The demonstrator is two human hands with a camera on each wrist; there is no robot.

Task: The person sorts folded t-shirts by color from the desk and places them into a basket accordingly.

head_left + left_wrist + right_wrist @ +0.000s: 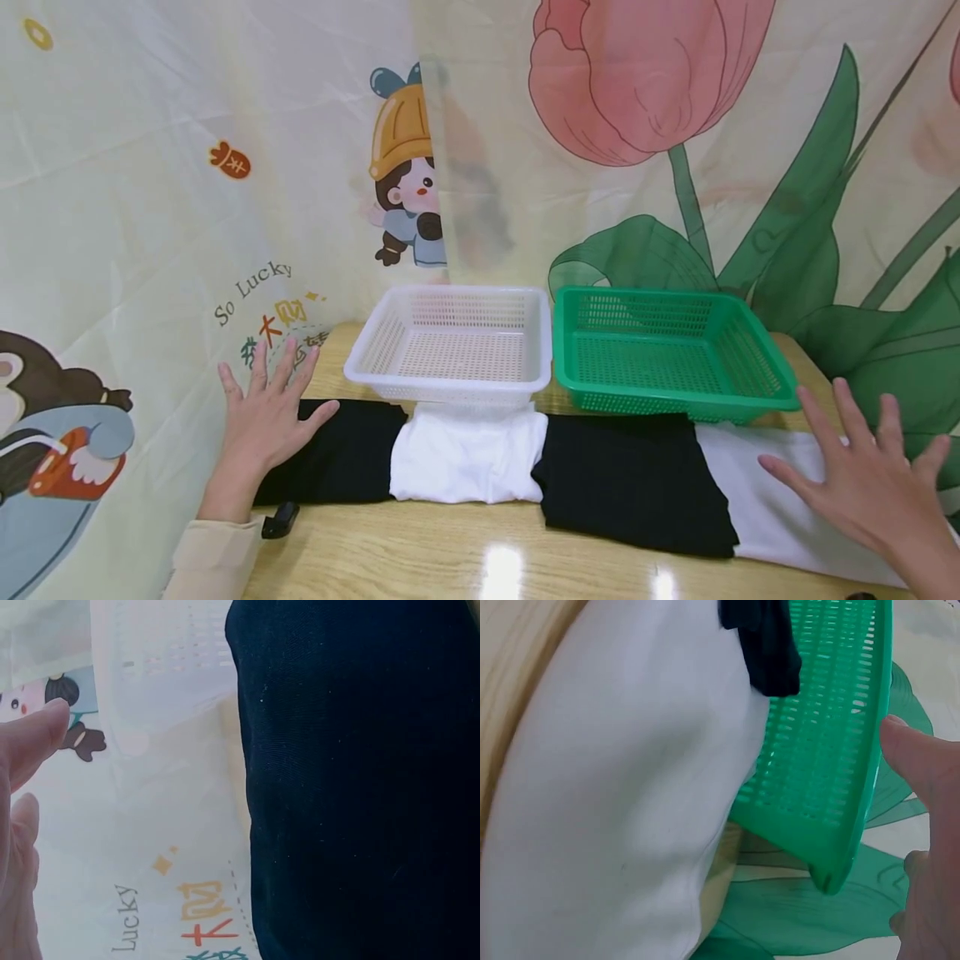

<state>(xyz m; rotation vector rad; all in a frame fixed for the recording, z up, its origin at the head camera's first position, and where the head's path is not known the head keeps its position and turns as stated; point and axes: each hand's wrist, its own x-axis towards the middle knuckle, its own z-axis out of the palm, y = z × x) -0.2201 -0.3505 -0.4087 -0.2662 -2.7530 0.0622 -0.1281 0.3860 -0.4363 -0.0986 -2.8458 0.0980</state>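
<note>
Four folded cloths lie in a row on the wooden table: a black one (341, 454) at the left, a white one (469, 454), another black one (633, 483) and a white one (787, 500) at the right. My left hand (267, 417) hovers with spread fingers over the left black cloth's outer end, holding nothing. Over the right white cloth, my right hand (873, 475) is spread too, and empty. The left wrist view shows the black cloth (360, 780) beside my left hand (22, 817); the right wrist view shows the white cloth (622, 787) and my right hand (930, 817).
Behind the cloths stand a white basket (450, 390) and a green basket (675, 402), side by side, with nothing inside. A small black object (281, 520) lies by my left wrist. A printed curtain (300, 125) hangs behind the table (390, 550).
</note>
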